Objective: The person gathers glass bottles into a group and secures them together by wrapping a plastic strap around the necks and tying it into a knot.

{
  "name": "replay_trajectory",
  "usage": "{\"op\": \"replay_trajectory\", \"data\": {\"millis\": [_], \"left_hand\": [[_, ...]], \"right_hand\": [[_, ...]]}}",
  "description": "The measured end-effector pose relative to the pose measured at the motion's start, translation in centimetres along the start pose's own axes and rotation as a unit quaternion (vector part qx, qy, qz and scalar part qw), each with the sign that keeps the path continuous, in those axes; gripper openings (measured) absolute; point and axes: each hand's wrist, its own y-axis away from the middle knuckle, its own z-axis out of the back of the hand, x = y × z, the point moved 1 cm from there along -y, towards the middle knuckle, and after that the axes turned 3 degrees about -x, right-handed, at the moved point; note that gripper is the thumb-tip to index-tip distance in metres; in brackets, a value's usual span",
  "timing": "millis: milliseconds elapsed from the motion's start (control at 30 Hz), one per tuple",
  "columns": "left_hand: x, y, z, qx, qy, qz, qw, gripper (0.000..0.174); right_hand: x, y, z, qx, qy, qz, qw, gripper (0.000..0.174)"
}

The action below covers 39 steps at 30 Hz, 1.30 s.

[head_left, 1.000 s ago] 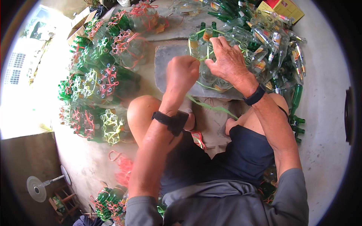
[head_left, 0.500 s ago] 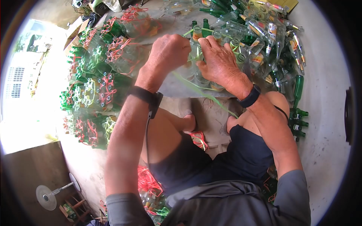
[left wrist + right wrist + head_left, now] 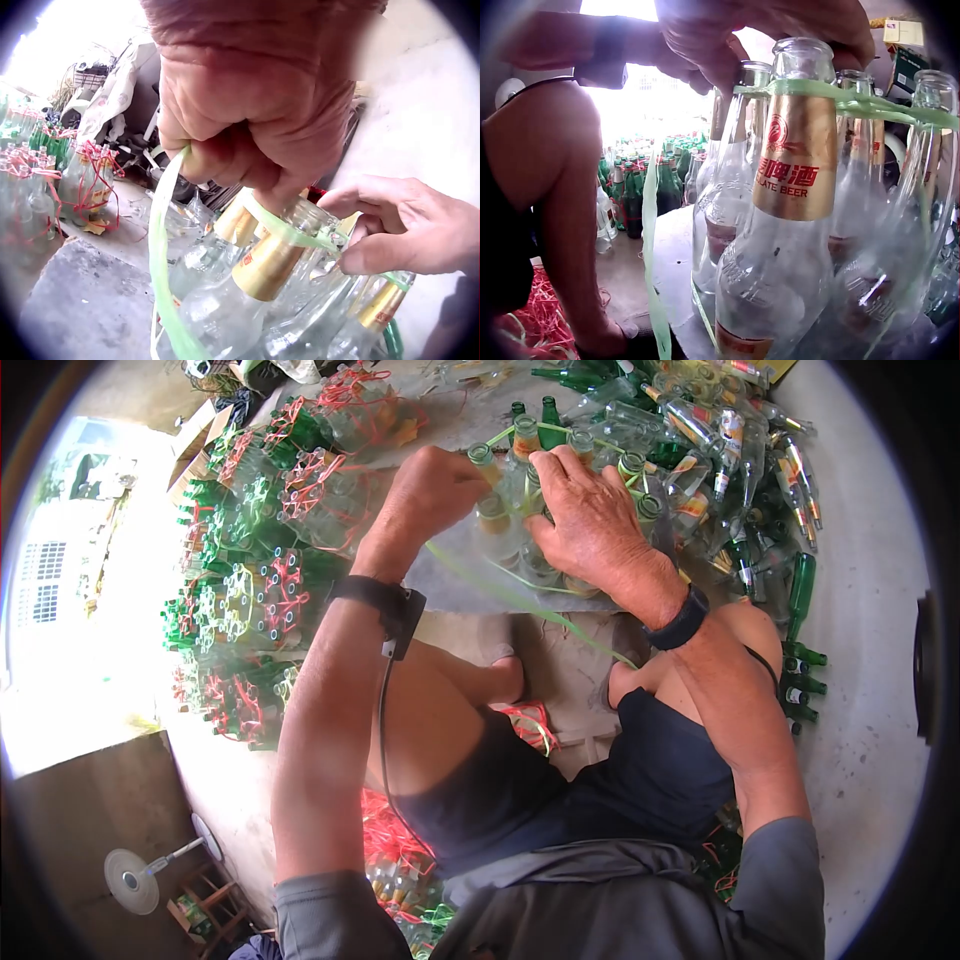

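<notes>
My left hand (image 3: 430, 490) is curled around a pale green plastic strap (image 3: 160, 232) at the left of a cluster of clear glass beer bottles (image 3: 795, 165). From the fist the strap's loose tail hangs down past the bottles. Another stretch of strap (image 3: 294, 234) runs around the gold-labelled necks. My right hand (image 3: 592, 515) is over the cluster, thumb and fingers pinching the strap at a bottle neck. The bottles stand upright on a grey slab (image 3: 90, 300), with two green bottles (image 3: 550, 422) at the far side.
Tied bundles of bottles (image 3: 280, 595) fill the floor at the left. Loose bottles (image 3: 725, 460) lie heaped at the right. Red strapping (image 3: 390, 825) lies by the left leg, and a white fan (image 3: 132, 880) is at lower left.
My left hand has moved left and away from the right hand, drawing the strap's tail along with it. The right hand has stayed at the bottle necks.
</notes>
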Motion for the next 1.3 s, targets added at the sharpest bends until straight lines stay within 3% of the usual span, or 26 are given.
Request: {"op": "replay_trajectory", "data": {"millis": [100,167,333,467,567,700,767,1133,1300], "left_hand": [[-0.5,1.1,-0.1,-0.051,0.035,0.013,0.998,0.02],[-1.3,1.9,-0.2,-0.101,0.058,0.09,0.989,0.021],[-0.2,2.5,-1.6,-0.094,0.069,0.123,0.986,0.023],[0.2,2.9,-2.2,-0.095,0.16,0.176,0.967,0.022],[-0.1,3.3,-2.4,-0.095,0.232,0.211,0.945,0.021],[-1.1,3.9,-2.0,-0.096,0.276,0.226,0.93,0.023],[-1.0,3.9,-2.3,-0.097,0.285,0.226,0.926,0.023],[-0.8,4.9,-3.5,-0.114,0.306,0.221,0.919,0.025],[-2.6,6.4,-4.6,-0.178,0.309,0.221,0.908,0.023]], "right_hand": [[-0.3,0.1,-0.2,-0.014,-0.002,0.013,1.0,0.062],[-0.2,0.3,-0.1,-0.034,0.0,0.024,0.999,0.057],[-0.2,0.8,1.0,-0.119,-0.009,0.062,0.991,0.048],[-1.4,1.5,4.1,-0.098,0.014,0.086,0.991,0.04],[-2.8,2.1,5.7,0.042,0.0,-0.015,0.999,0.042],[-2.6,3.3,6.2,0.049,0.011,-0.021,0.999,0.04],[-3.0,4.3,5.2,0.094,0.055,-0.019,0.994,0.037],[-4.3,4.0,4.4,0.08,0.043,-0.012,0.996,0.032],[-4.7,3.2,5.2,0.105,0.065,-0.029,0.992,0.031]]}}
